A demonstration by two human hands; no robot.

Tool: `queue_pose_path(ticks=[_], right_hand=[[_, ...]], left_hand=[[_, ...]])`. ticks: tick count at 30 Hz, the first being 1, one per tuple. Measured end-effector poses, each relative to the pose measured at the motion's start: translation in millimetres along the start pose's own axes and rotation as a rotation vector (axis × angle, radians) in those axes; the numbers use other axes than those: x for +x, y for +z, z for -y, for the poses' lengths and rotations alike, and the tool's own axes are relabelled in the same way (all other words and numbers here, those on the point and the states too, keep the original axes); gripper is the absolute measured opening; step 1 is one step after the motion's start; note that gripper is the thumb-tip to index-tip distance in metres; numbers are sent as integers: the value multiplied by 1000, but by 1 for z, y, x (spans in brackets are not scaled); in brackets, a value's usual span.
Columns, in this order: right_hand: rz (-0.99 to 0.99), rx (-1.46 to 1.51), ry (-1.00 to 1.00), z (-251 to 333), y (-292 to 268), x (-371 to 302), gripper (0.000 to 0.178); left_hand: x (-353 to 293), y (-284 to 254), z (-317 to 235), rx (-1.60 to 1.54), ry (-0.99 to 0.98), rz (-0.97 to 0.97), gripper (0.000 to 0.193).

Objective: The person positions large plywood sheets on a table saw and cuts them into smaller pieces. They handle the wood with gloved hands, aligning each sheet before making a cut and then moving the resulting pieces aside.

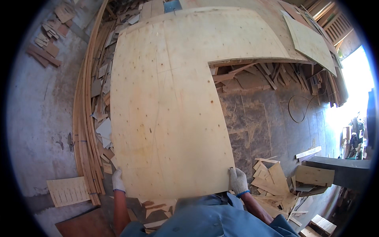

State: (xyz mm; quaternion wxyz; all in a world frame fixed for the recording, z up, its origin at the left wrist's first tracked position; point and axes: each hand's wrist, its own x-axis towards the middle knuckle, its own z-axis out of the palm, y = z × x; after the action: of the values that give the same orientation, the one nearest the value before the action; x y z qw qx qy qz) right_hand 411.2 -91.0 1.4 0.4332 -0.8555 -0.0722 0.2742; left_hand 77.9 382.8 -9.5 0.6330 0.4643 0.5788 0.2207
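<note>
A large, pale, L-shaped plywood sheet point(169, 106) stretches from my body to the far side, its far arm reaching right. My left hand point(118, 181), in a white knit glove with a blue cuff, grips the sheet's near left edge. On the opposite edge, near the near right corner, my right hand point(239, 181) in a matching glove is closed with its thumb on top. The fingers of both hands are partly hidden by the board. The sheet's near edge lies close to my blue shirt.
Long wooden strips point(82, 130) lie bundled along the left wall. Plywood offcuts point(272, 179) are piled on the floor to my right, beside a dark bench point(341, 163). Under the far worktop sits scrap wood point(252, 75). A thin looped cord point(298, 110) crosses the floor.
</note>
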Motion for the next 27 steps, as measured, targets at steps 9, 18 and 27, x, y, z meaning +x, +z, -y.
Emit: queue_pose_path(ticks=[9, 18, 27], right_hand=[[-28, 43, 60, 9, 6, 33, 40], [-8, 78, 68, 18, 16, 58, 41], [-11, -21, -81, 32, 16, 95, 40]], left_hand=[[24, 27, -23, -70, -2, 48, 45], [30, 57, -59, -45, -57, 72, 47], [65, 69, -70, -54, -31, 107, 48]])
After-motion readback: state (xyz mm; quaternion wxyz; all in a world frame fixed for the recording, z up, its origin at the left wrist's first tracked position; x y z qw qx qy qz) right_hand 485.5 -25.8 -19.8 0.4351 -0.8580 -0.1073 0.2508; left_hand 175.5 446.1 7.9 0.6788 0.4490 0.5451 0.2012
